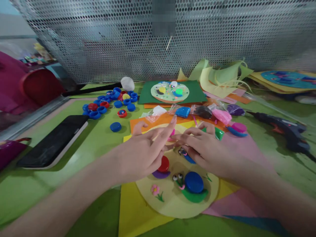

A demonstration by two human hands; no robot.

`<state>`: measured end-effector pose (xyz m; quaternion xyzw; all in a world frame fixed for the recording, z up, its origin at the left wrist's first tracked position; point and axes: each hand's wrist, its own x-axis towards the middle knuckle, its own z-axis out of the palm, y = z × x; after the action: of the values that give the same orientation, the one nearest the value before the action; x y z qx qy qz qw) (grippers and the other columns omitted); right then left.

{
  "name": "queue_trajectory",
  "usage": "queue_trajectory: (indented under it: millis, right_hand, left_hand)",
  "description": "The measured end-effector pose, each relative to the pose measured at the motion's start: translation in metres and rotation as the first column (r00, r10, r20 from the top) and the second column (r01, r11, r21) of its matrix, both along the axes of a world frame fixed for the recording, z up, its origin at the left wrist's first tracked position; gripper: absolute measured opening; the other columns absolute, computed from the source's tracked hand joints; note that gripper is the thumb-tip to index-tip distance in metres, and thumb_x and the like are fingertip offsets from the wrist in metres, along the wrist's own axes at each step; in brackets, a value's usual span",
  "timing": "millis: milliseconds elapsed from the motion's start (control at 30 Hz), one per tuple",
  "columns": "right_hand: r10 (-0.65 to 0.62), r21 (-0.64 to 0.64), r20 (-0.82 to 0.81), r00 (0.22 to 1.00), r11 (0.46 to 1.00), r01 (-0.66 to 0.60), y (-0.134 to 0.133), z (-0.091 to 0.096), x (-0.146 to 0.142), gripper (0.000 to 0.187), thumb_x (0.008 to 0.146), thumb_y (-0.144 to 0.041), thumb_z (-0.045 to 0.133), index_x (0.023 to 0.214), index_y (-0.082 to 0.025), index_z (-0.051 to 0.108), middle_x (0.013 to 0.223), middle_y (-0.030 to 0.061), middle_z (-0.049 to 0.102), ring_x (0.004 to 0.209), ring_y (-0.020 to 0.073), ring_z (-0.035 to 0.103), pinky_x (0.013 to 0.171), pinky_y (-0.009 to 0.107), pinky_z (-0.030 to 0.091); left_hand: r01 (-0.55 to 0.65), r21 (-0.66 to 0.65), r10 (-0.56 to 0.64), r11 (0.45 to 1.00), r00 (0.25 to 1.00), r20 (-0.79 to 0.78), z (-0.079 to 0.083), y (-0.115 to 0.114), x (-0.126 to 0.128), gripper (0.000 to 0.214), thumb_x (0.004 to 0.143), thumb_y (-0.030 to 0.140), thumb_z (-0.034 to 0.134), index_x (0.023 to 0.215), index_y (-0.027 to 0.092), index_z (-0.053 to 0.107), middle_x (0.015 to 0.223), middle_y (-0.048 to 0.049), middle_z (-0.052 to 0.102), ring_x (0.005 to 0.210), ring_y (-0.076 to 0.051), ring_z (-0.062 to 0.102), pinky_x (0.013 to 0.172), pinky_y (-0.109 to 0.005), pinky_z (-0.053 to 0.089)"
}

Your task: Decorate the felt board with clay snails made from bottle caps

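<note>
My left hand and my right hand meet over a pale yellow paper disc on the green table. Their fingertips come together on a small pink piece of clay held between them. The left index finger sticks out; the other fingers curl. On the disc sits a snail made of green clay with a blue bottle cap, a red cap on purple clay, a pink clay flower, and another blue figure partly under my right hand.
A pile of blue and red bottle caps lies at the back left beside a phone. Bagged clay pieces, a finished disc on green felt, paper scraps and a glue gun lie behind and right. A perforated metal screen stands behind.
</note>
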<state>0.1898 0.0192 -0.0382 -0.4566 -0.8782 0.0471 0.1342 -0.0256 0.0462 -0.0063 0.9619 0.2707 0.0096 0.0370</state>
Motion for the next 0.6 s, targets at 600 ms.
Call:
queue_trajectory:
  millis: [600]
  right_hand:
    - [-0.02, -0.099, -0.03, 0.999, 0.995, 0.016, -0.0008, 0.0071, -0.0021, 0.029, 0.083, -0.006, 0.036, 0.101, -0.017, 0.057, 0.09, 0.008, 0.061, 0.093, 0.0228, 0.052, 0.079, 0.042, 0.026]
  left_hand:
    - [0.0, -0.071, -0.005, 0.998, 0.997, -0.071, 0.0037, -0.0081, 0.0076, 0.082, 0.089, 0.009, 0.032, 0.134, 0.016, -0.036, 0.114, -0.0126, 0.064, 0.109, -0.025, 0.057, 0.098, -0.065, 0.023]
